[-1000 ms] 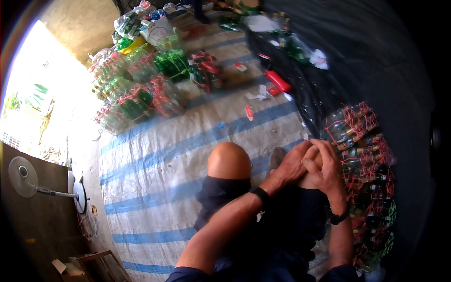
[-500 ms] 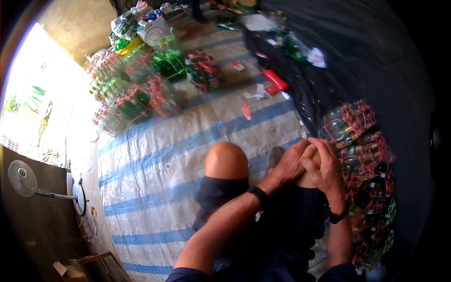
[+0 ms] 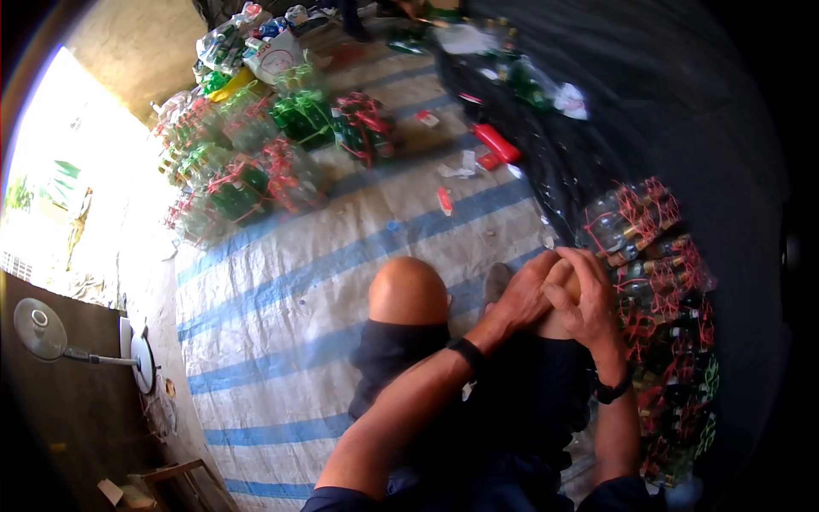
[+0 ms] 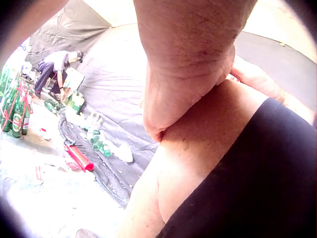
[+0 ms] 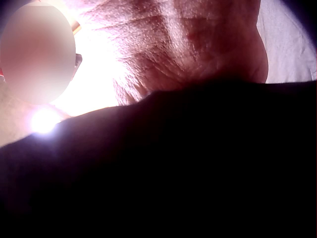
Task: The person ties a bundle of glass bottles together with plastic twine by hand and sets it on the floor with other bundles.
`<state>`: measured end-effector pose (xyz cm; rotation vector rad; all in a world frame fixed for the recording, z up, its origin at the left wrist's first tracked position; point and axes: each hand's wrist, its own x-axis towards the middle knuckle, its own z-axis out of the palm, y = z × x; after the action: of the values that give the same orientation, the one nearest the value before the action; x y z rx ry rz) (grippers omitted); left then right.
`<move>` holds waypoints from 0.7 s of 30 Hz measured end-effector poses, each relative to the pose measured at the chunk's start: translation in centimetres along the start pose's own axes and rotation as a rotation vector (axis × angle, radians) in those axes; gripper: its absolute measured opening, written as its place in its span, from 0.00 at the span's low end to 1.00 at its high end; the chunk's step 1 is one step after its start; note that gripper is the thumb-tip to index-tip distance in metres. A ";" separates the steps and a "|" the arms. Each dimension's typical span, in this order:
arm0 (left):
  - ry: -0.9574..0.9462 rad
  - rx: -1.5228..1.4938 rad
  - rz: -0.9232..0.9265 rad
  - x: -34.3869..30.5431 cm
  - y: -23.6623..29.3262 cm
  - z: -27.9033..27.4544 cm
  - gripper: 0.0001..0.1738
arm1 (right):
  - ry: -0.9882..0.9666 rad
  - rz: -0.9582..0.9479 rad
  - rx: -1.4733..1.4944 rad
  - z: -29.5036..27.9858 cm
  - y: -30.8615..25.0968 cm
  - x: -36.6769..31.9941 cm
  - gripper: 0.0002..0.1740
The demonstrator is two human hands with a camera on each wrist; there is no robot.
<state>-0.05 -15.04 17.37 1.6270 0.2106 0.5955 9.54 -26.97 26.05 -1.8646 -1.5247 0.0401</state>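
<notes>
My left hand (image 3: 526,294) rests on my bent right knee (image 3: 559,322), and my right hand (image 3: 587,300) lies against it over the same knee. Their fingers look relaxed and bent over the knee, with no object visible in them. From the left wrist view, the heel of the left hand (image 4: 190,64) touches the bare skin of the knee (image 4: 198,144), with part of the right hand (image 4: 255,79) beyond. The right wrist view shows the right hand's palm side (image 5: 193,44) above dark cloth (image 5: 163,158); its fingers are hidden there.
Tied bottle bundles stand at the upper left (image 3: 239,189) and lie at my right (image 3: 670,290). A red object (image 3: 496,143) and scraps lie on the striped sheet (image 3: 281,277). A fan (image 3: 40,329) stands left. Another person (image 4: 53,69) bends over beside black sheeting (image 4: 116,74).
The head view has shifted slightly, so the bundles and floor items sit a little further left in it. Both hands stay on the knee in the same pose.
</notes>
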 end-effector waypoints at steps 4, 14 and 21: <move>-0.001 -0.024 -0.048 0.0 -0.1 0.1 0.23 | 0.008 -0.014 -0.006 0.1 0.0 0.0 0.32; -0.009 -0.057 -0.118 0.0 0.3 -0.3 0.26 | 0.012 -0.009 0.002 0.2 0.3 0.0 0.33; -0.012 -0.055 -0.093 0.0 0.5 -0.4 0.27 | 0.007 0.000 0.021 0.2 0.2 0.0 0.33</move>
<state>-0.36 -14.78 17.89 1.5590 0.2574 0.5159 9.61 -26.88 25.75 -1.8462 -1.5139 0.0495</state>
